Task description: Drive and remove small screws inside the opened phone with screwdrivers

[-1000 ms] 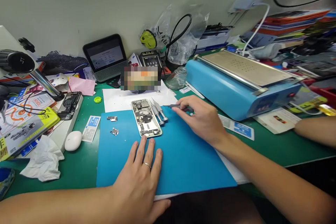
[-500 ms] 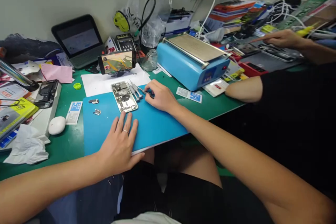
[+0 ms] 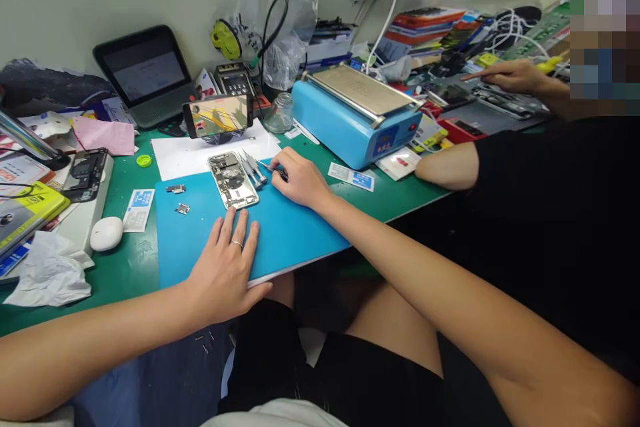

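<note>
- The left hand (image 3: 223, 270) is spread palm down, gripping nothing, its fingers over the blue mat (image 3: 295, 237) and its fingertips at the near edge of the phone (image 3: 234, 180).
- A crumpled tissue (image 3: 50, 270) lies at the left on the green surface (image 3: 393, 200).
- The earbud case (image 3: 107, 233) is closed, so its inside is hidden. It sits just beside the white box (image 3: 93, 208), which carries a dark phone shell (image 3: 86, 173) on top; what the box contains is out of sight.
- The right hand (image 3: 303, 180) is curled, thumb and fingers pinching a slim dark tool (image 3: 283, 175); its exact kind is too small to tell.
- The phone lies face up with its inner boards exposed, on the mat between the small parts (image 3: 176, 189) and two grey screwdrivers (image 3: 254, 170).
- A green cap (image 3: 144, 160) lies left of the white paper (image 3: 180, 157), well apart from the jar (image 3: 280, 113). The jar is clear glass; its contents are hard to make out.
- An upright phone (image 3: 219, 115) with a lit screen stands behind the paper.
- The blue machine (image 3: 340, 127) stands right of the jar, and a clear plastic bag (image 3: 285, 47) is behind them.
- At the far right, a co-worker's hand (image 3: 513, 77) extends a finger above the clutter.
</note>
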`<state>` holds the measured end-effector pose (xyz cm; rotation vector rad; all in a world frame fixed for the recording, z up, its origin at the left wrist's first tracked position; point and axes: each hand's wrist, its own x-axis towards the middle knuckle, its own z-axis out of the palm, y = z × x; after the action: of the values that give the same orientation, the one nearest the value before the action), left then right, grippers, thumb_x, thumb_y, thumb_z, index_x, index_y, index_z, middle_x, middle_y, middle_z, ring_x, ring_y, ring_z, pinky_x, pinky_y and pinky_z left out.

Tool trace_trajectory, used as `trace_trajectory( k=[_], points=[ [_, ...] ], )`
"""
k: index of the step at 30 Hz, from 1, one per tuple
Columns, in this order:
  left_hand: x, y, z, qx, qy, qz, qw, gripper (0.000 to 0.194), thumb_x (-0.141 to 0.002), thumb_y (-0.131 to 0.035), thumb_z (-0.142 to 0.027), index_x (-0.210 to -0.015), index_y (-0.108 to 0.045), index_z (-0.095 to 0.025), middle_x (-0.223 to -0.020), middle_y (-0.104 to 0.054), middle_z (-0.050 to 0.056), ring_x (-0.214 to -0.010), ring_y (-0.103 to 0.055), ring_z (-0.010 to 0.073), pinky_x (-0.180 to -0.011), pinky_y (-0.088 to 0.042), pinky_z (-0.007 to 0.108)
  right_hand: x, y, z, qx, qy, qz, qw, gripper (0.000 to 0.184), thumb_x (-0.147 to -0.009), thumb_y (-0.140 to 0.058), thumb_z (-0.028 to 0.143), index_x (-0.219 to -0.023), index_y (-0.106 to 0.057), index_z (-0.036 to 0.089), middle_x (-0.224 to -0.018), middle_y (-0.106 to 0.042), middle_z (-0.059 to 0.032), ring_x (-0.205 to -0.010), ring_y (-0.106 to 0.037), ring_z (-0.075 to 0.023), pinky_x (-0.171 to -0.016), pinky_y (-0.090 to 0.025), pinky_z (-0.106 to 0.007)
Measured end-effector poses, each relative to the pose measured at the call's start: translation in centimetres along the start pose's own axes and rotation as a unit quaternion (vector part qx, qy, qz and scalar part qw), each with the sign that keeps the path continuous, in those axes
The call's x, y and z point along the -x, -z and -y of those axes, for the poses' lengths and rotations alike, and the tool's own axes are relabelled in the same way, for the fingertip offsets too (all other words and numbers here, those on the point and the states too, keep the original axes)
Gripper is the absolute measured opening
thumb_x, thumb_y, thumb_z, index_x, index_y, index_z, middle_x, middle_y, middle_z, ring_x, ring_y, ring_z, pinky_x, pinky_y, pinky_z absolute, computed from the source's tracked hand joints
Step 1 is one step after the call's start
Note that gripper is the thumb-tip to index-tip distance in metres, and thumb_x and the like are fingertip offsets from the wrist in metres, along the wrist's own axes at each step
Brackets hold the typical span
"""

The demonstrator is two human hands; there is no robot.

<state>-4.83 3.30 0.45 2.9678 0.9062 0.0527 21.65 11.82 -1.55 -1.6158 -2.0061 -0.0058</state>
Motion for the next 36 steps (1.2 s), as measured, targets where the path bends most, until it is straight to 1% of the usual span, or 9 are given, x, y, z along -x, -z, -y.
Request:
trace_trajectory(
  k=[6, 11, 16, 21, 25, 28, 32, 34, 36],
  points=[
    [0.1, 0.0, -0.1, -0.007, 0.007, 0.012, 1.000, 0.099, -0.096, -0.060, -0.069, -0.163, -0.034, 0.000, -0.170, -0.024, 0.033, -0.159, -0.013, 0.0538, -0.124, -0.019, 0.065, 0.3, -0.5, -0.4, 0.006, -0.025, -0.002, 1.000, 0.030, -0.101, -0.065, 0.041, -0.120, -0.066, 0.017, -0.116, -0.070, -0.0072, -0.097, -0.070, -0.0191, -0.085, -0.061, -0.039],
    [0.1, 0.2, -0.1, -0.008, 0.005, 0.017, 1.000, 0.098, -0.096, -0.062, -0.066, -0.163, -0.033, 0.000, -0.170, -0.024, 0.032, -0.159, -0.013, 0.0530, -0.125, -0.020, 0.065, 0.2, -0.4, -0.2, 0.009, -0.054, 0.017, 0.998, 0.032, -0.101, -0.066, 0.041, -0.122, -0.066, 0.017, -0.116, -0.071, -0.0072, -0.097, -0.071, -0.0193, -0.085, -0.062, -0.040],
    [-0.1, 0.3, 0.0, -0.008, 0.001, 0.012, 1.000, 0.095, -0.097, -0.063, -0.062, -0.161, -0.035, 0.002, -0.170, -0.021, 0.033, -0.159, -0.010, 0.0534, -0.125, -0.018, 0.066, -0.2, -0.1, 0.1, 0.009, -0.076, 0.025, 0.997, 0.032, -0.101, -0.065, 0.041, -0.122, -0.066, 0.017, -0.114, -0.071, -0.0066, -0.095, -0.071, -0.0191, -0.085, -0.062, -0.040],
    [-0.3, 0.3, 0.1, -0.006, -0.003, 0.009, 1.000, 0.095, -0.097, -0.062, -0.062, -0.161, -0.034, 0.002, -0.170, -0.023, 0.033, -0.159, -0.010, 0.0532, -0.126, -0.019, 0.066, -0.3, 0.3, 0.3, 0.007, -0.090, 0.028, 0.996, 0.033, -0.102, -0.063, 0.046, -0.117, -0.066, 0.017, -0.103, -0.070, -0.0041, -0.086, -0.068, -0.0168, -0.080, -0.059, -0.037],
    [-0.2, 0.4, 0.0, -0.006, -0.001, 0.009, 1.000, 0.095, -0.097, -0.062, -0.062, -0.161, -0.035, 0.002, -0.170, -0.022, 0.032, -0.160, -0.010, 0.0525, -0.127, -0.017, 0.065, -0.2, 0.3, 0.5, 0.004, -0.091, 0.024, 0.996, 0.035, -0.102, -0.059, 0.050, -0.113, -0.065, 0.017, -0.091, -0.066, -0.0009, -0.074, -0.061, -0.0149, -0.076, -0.054, -0.035],
    [-0.2, 0.5, 0.0, -0.005, 0.001, 0.015, 1.000, 0.096, -0.096, -0.063, -0.062, -0.161, -0.036, 0.002, -0.170, -0.022, 0.033, -0.159, -0.011, 0.0534, -0.126, -0.018, 0.066, -0.1, 0.4, 0.5, 0.001, -0.089, 0.023, 0.996, 0.028, -0.100, -0.057, 0.043, -0.111, -0.064, 0.019, -0.076, -0.063, 0.0007, -0.066, -0.057, -0.0175, -0.070, -0.046, -0.033],
    [-0.3, 0.6, 0.0, 0.001, -0.002, 0.028, 1.000, 0.098, -0.095, -0.064, -0.063, -0.162, -0.033, 0.001, -0.171, -0.021, 0.032, -0.159, -0.010, 0.0535, -0.126, -0.017, 0.066, -0.1, 0.5, 0.4, -0.012, -0.091, 0.024, 0.996, 0.020, -0.095, -0.053, 0.030, -0.108, -0.065, 0.021, -0.062, -0.060, -0.0004, -0.064, -0.059, -0.0233, -0.065, -0.037, -0.033],
    [-0.3, 0.6, 0.0, 0.002, 0.000, 0.032, 0.999, 0.097, -0.096, -0.063, -0.062, -0.163, -0.032, 0.001, -0.171, -0.020, 0.032, -0.160, -0.008, 0.0534, -0.126, -0.016, 0.067, -0.1, 0.5, 0.4, -0.018, -0.091, 0.025, 0.995, 0.018, -0.096, -0.054, 0.030, -0.107, -0.065, 0.021, -0.064, -0.061, 0.0001, -0.065, -0.059, -0.0222, -0.066, -0.039, -0.033],
    [-0.2, 0.7, 0.0, 0.001, 0.005, 0.034, 0.999, 0.096, -0.097, -0.062, -0.061, -0.163, -0.031, 0.002, -0.171, -0.018, 0.032, -0.160, -0.005, 0.0532, -0.126, -0.015, 0.067, -0.1, 0.6, 0.4, -0.022, -0.090, 0.027, 0.995, 0.020, -0.099, -0.057, 0.036, -0.108, -0.065, 0.020, -0.071, -0.063, 0.0009, -0.067, -0.060, -0.0190, -0.069, -0.045, -0.033]
  ],
)
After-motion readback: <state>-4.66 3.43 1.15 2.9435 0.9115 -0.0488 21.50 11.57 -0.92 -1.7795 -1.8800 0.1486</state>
